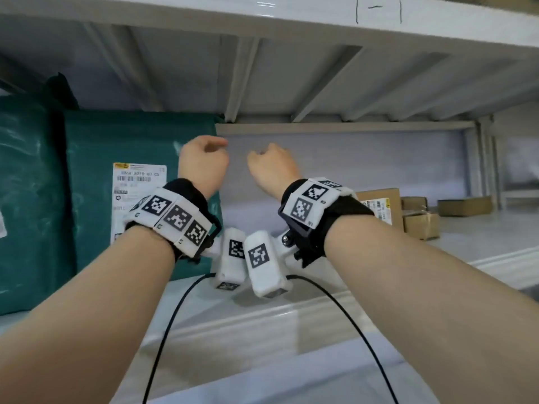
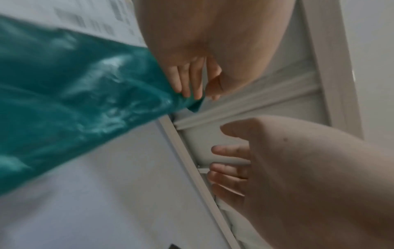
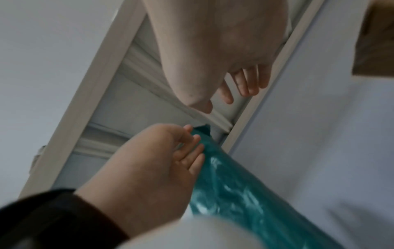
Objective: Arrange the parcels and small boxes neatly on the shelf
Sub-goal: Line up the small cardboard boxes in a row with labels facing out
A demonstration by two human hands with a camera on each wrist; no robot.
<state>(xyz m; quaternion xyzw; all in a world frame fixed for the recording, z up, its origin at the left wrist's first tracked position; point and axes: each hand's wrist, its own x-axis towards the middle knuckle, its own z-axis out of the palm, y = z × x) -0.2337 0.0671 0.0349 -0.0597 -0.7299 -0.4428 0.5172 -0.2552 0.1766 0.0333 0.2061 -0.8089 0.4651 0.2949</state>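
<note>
Our left hand (image 1: 203, 161) rests its straight fingers (image 2: 187, 80) on the top right corner of the green parcel (image 1: 140, 182), which stands upright on the shelf (image 1: 262, 316) at nine o'clock. Our right hand (image 1: 272, 167) hovers just beside it, grip loose and holding nothing. Small brown boxes (image 1: 420, 214) sit at three o'clock.

Green parcel (image 1: 140, 158) label (image 1: 139, 196): a white shipping sticker with a barcode; the printed line above the barcode is too blurred to read for certain.
Brown box (image 1: 379, 204) label (image 1: 376, 209): a white sticker with a barcode and a yellow corner mark; its print is too small to read.
Wrist bands (image 1: 175, 217): black-and-white square code tags; small characters beside them cannot be made out.
Upper shelf edge (image 1: 379, 13): thin dark pen strokes, no legible word.
</note>
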